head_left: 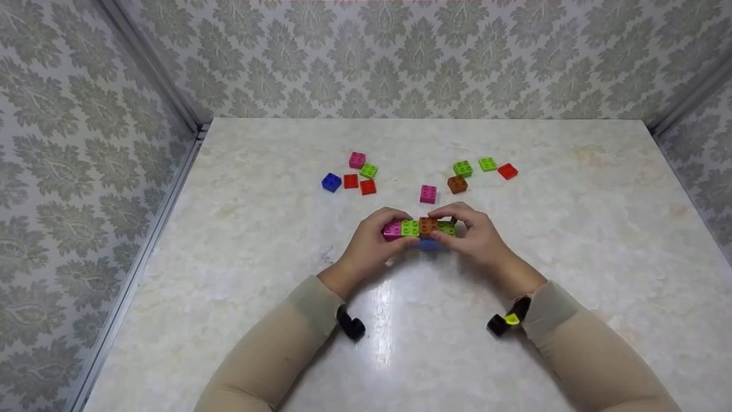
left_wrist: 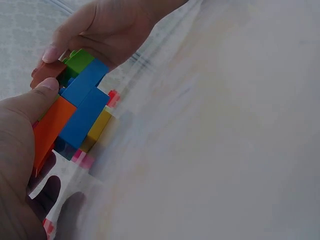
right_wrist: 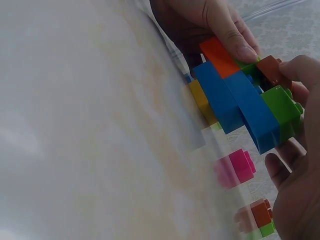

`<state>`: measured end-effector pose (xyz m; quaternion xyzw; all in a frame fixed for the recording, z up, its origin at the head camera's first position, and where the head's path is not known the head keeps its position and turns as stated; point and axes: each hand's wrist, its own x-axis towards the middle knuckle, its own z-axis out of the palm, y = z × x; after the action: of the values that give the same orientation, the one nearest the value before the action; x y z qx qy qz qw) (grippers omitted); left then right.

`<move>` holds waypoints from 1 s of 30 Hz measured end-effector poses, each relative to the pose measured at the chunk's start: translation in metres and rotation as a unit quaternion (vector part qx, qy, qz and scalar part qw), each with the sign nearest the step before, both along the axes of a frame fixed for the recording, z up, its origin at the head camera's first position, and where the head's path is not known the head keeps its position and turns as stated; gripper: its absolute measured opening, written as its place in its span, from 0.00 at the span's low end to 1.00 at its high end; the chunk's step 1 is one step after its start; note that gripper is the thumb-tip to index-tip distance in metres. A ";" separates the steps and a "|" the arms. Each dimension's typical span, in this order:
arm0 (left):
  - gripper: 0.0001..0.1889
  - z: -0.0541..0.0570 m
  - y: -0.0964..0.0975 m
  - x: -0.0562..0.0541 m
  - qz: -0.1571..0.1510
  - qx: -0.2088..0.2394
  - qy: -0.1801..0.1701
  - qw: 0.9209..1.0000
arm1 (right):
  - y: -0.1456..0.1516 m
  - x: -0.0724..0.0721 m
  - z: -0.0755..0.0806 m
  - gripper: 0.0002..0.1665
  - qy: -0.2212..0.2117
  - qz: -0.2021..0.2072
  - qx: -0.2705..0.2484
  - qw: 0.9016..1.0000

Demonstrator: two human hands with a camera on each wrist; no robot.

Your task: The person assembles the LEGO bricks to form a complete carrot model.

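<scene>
Over the table, my left hand (head_left: 370,243) grips the left end of a stacked toy-brick build, its thumb along the front. Two long blue bricks (left_wrist: 82,117) show in the build, with an orange brick (left_wrist: 52,125) and a yellow brick (left_wrist: 98,131). On its upper side are a pink brick (head_left: 392,230), a lime brick (head_left: 410,227) and, at the right end, a green brick (right_wrist: 281,112). My right hand (head_left: 479,232) pinches a brown brick (head_left: 428,226) between thumb and index finger, right at the top of the build between the lime and green bricks.
Behind the hands lies a loose pink brick (head_left: 428,194). Farther left sit a blue brick (head_left: 331,182), another pink one (head_left: 357,160) and flat red pieces (head_left: 350,181). To the right are a second brown brick (head_left: 457,184), green pieces (head_left: 462,168) and a red plate (head_left: 508,171).
</scene>
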<state>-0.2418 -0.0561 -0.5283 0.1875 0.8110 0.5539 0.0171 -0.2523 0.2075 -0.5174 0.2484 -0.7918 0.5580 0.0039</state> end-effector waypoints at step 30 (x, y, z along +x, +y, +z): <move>0.21 -0.001 0.000 -0.001 0.003 0.001 0.001 1.000 | -0.003 0.000 0.000 0.16 -0.082 0.032 -0.004 0.996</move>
<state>-0.2431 -0.0562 -0.5293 0.1859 0.8111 0.5544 0.0147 -0.2523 0.2049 -0.5174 0.2270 -0.7789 0.5795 -0.0775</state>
